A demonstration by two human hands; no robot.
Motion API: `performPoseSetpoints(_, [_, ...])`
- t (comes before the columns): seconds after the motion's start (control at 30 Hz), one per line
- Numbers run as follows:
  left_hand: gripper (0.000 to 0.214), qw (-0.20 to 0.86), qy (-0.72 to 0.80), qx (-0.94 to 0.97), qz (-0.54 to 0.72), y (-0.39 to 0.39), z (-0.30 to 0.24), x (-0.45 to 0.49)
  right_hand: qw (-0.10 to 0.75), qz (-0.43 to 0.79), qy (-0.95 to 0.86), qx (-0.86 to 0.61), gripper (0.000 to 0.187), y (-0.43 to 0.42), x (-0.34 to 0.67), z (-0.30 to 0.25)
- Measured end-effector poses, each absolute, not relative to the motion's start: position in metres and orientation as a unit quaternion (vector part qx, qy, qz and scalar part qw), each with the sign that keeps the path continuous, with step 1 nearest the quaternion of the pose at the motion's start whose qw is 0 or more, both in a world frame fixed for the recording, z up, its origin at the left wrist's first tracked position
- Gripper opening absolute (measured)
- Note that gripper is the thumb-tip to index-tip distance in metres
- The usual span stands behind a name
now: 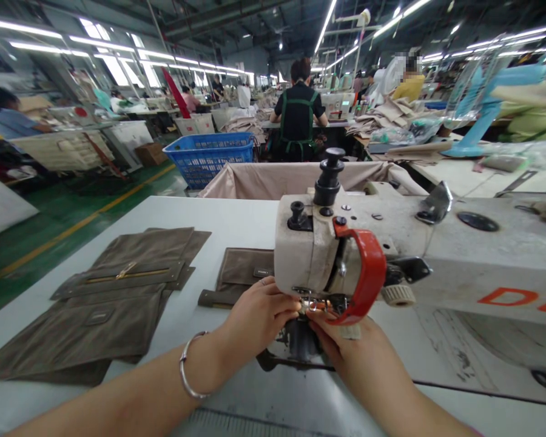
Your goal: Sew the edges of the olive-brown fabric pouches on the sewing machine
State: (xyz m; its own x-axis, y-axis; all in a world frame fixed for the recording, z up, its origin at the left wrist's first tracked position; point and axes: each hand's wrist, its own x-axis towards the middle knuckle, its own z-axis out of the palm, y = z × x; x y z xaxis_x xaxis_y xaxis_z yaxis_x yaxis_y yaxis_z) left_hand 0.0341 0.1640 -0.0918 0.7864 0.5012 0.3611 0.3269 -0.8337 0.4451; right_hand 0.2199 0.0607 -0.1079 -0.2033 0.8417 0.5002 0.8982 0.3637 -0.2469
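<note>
My left hand (257,318) is closed in a pinch right at the needle area of the white sewing machine (391,255), fingertips touching the small metal parts under its head. My right hand (346,349) reaches in from the right below the red guard (368,273), fingers curled at the same spot; what they grip is too small to make out. A silver bangle (188,370) circles my left wrist. A brown fabric piece (241,273) lies just behind my left hand.
A stack of brown zippered fabric panels (113,297) lies on the white table (45,285) to the left. A beige cloth bin (291,179) and a blue crate (209,155) stand beyond. Other workers sit at stations further back.
</note>
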Motion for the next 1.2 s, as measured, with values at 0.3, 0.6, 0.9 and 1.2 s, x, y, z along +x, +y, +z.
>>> performPoseSetpoints(0.3, [0.009,0.186,0.227,0.919,0.262,0.1634,-0.0937,0.0342,0.301,-0.061,-0.775,-0.552,0.028,0.0606,0.2184,-0.1097])
performPoseSetpoints(0.6, [0.011,0.197,0.226,0.913,0.277,0.1642,-0.0929,0.0347,0.322,-0.045,-0.765,-0.556,0.024,0.0612,0.2162,-0.1105])
performPoseSetpoints(0.9, [0.012,0.207,0.231,0.919,0.244,0.1593,-0.09,0.0318,0.333,-0.027,-0.769,-0.546,0.024,0.0593,0.2152,-0.1066])
performPoseSetpoints(1.2, [0.013,0.197,0.274,0.915,0.219,0.1605,-0.0938,0.0307,0.339,-0.019,-0.762,-0.552,0.03,0.0575,0.2165,-0.1094])
